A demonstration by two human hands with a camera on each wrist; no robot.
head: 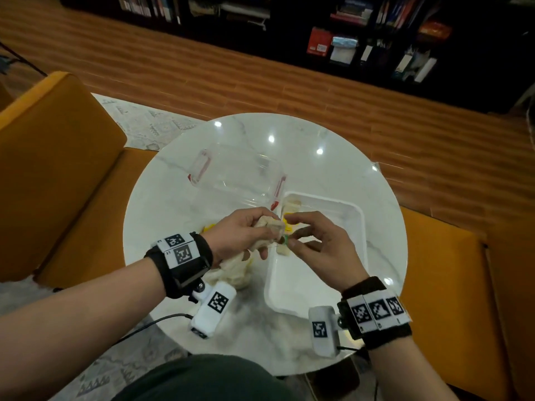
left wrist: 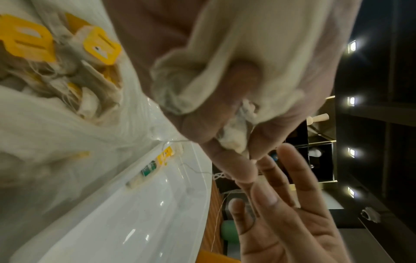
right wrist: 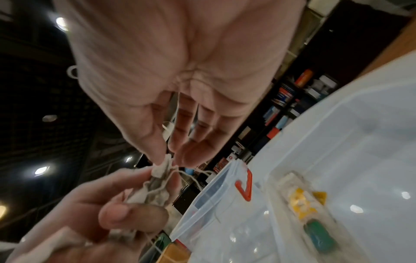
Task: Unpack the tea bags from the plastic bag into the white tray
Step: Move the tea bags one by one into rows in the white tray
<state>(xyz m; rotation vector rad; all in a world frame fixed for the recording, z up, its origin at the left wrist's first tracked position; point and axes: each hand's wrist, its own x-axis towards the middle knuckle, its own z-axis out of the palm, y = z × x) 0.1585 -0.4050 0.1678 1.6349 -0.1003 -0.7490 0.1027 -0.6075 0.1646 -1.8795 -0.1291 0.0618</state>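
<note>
My left hand grips a bunch of pale tea bags just above the white tray's left rim. My right hand meets it there. In the right wrist view its thumb and forefinger pinch the top of one tea bag in that bunch, and strings trail off it. The crumpled plastic bag lies under my left wrist and holds more tea bags with yellow tags. A few tea bags lie in the tray's far left part.
A clear plastic box with red clips stands just behind the tray on the round marble table. Orange seats flank the table on both sides. Dark bookshelves run along the far wall.
</note>
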